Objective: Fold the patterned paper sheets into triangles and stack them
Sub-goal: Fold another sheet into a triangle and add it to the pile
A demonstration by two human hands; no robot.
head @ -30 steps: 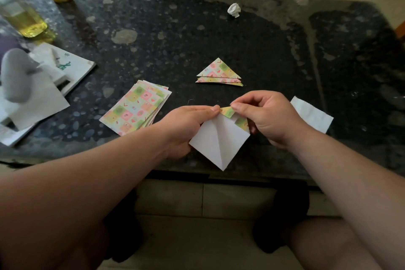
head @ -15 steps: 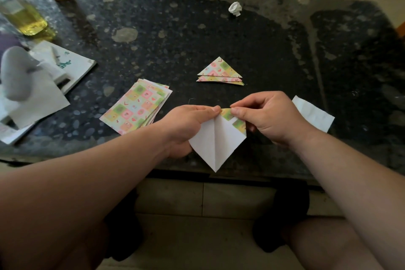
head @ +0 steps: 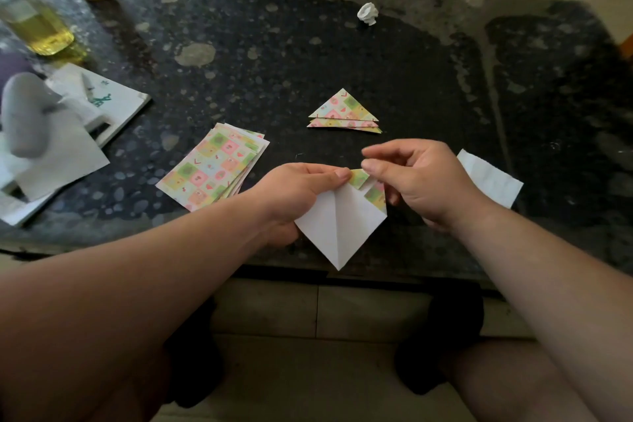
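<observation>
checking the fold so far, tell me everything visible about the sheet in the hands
The paper sheet is held as a diamond, white back toward the camera, creased down its middle. Its top corner is folded over, showing the pastel checked pattern. The left hand pinches the top from the left; the right hand has its thumb at the folded corner, grip unclear. In this view its lower tip reaches the near edge of the table.

right hand (head: 419,181) pinch parted, forefinger off sheet (head: 339,226)

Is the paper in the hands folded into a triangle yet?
Not yet, only partly folded. The paper shows its white back with one crease down the middle, and just a patterned top corner is turned over.
</observation>
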